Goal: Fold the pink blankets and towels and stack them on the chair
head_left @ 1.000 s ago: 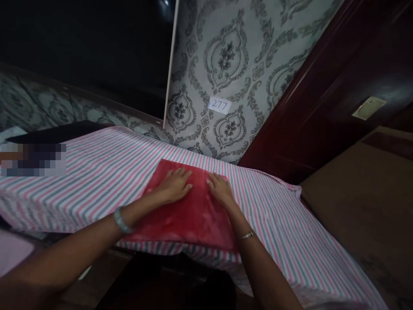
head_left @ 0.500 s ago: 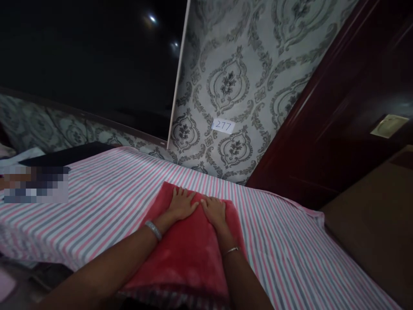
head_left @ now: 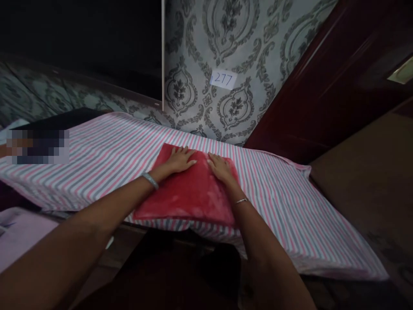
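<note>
A red plush cloth (head_left: 190, 193) lies spread flat on a striped tablecloth (head_left: 112, 150), its near edge close to the table's front. My left hand (head_left: 180, 160) rests palm down on the cloth's far left part, fingers stretched out. Toward the far right part, my right hand (head_left: 221, 167) also lies flat, fingers extended forward. Both hands touch the cloth's upper face without gripping it. A wide bracelet circles my left wrist, and a thin bangle is on my right.
A large dark screen (head_left: 80, 47) is on the patterned wall at left, beside a paper label (head_left: 223, 79) reading 277. At right stand a dark red wooden panel (head_left: 300, 86) and a brown surface (head_left: 361, 172). A blurred patch covers something at far left.
The view has tilted downward, so the table sits higher in the picture and its front edge shows. My hands have slid slightly apart on the red cloth, still flat.
</note>
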Available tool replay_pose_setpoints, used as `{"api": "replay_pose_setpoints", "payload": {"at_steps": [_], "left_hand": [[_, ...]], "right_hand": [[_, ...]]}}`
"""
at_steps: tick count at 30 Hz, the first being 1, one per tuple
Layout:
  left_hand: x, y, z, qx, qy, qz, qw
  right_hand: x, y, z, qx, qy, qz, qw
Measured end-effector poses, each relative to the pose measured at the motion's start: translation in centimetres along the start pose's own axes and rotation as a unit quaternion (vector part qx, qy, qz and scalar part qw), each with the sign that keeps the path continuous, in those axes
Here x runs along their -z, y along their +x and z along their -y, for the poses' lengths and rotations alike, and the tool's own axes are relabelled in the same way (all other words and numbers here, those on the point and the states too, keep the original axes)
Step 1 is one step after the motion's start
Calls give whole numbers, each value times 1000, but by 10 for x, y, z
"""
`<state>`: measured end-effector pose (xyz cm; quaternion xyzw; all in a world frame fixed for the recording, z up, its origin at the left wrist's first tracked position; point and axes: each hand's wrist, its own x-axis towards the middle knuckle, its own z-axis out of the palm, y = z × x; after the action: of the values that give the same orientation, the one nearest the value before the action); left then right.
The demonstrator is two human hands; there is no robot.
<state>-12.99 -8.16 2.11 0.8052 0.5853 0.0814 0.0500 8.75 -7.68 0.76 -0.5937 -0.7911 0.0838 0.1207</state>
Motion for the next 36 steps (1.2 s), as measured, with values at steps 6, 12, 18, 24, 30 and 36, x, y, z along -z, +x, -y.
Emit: {"api": "replay_pose_setpoints", "payload": {"at_steps": [6,12,18,24,30,36], "left_hand": [[-1,-106,-31,-249,-38,-11,968],[-49,-154,-47,-257,-1,-64,964],[-74,-161,-47,-231,22,-107,967],[-83,-163,-47,-221,21,-131,966],[-87,-162,-49,-218,11,-130,967],[-75,-170,-45,-214,1,-128,968]], "right_hand": [[8,-43,1,60,-13,-2,998],[8,-11,27,108,-36,32,993],[-15,15,22,99,-41,66,992],[-24,15,19,98,-34,48,993],[-14,16,30,77,-47,72,993],[-5,18,73,186,-59,64,979]]}}
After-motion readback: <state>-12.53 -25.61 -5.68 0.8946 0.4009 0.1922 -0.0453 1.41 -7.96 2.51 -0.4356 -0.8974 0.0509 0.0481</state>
